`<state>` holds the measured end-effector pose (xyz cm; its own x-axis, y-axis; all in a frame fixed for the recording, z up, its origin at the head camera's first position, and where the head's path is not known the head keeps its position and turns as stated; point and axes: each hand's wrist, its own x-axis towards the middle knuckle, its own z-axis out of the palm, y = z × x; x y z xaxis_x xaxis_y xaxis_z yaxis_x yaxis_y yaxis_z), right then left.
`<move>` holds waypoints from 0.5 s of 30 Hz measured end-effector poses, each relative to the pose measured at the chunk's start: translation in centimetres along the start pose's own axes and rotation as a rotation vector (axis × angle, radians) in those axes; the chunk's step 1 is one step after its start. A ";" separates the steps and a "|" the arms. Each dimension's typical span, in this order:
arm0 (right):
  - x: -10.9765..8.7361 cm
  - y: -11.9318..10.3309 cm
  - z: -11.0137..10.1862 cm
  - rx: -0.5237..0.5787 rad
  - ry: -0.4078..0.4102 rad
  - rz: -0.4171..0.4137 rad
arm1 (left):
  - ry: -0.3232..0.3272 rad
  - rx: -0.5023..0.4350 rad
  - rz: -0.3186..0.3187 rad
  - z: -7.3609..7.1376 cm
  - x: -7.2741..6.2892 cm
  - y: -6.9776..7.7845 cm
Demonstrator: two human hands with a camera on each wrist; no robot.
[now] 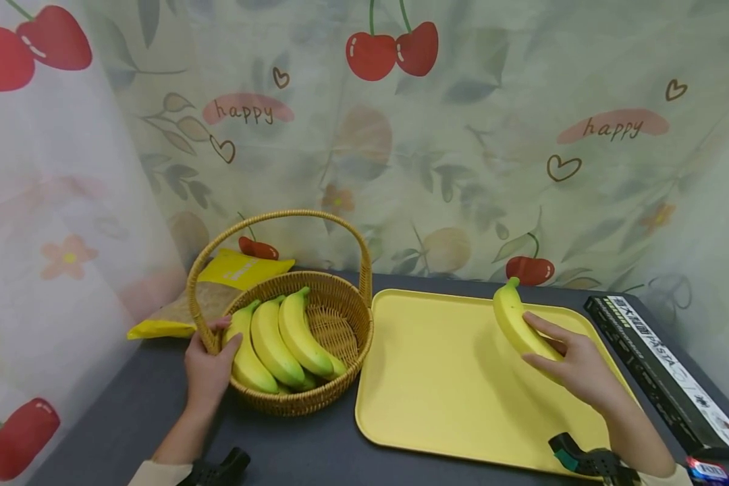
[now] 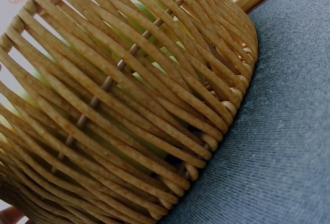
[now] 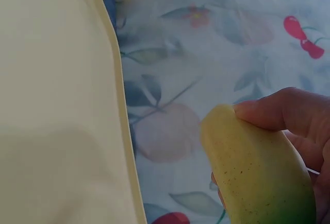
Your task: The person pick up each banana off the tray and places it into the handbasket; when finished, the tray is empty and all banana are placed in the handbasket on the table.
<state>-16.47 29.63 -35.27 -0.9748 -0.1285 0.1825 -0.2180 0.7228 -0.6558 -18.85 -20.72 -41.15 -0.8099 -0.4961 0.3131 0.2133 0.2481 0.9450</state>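
Note:
My right hand (image 1: 577, 364) grips a single yellow banana (image 1: 516, 320) over the right part of the yellow tray (image 1: 425, 378); its stem points up and away. In the right wrist view, the thumb and fingers pinch the banana (image 3: 252, 167) from the side. At the left, my left hand (image 1: 209, 368) holds the wicker basket (image 1: 300, 403) by its left rim, at the foot of the arched handle. Several bananas (image 1: 279, 341) lie side by side in the basket, filling its left and front. The left wrist view shows the basket's woven wall (image 2: 118, 95) close up, with green-yellow fruit through the gaps.
Behind the basket lies a yellow and brown packet (image 1: 219, 290). A long black pasta box (image 1: 668, 371) runs along the tray's right side, with small coloured wrappers (image 1: 713, 470) at the near corner. A printed curtain (image 1: 462, 169) rises behind the dark tabletop (image 1: 291, 452).

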 end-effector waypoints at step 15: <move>-0.6 -3.8 1.1 -0.014 -0.100 -0.173 | -0.002 -0.018 -0.006 0.1 0.1 -0.1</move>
<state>-15.14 26.19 -33.64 -0.9230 -0.3179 0.2170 -0.3824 0.6933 -0.6108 -18.96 -20.73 -41.21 -0.8120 -0.4960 0.3075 0.2187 0.2299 0.9483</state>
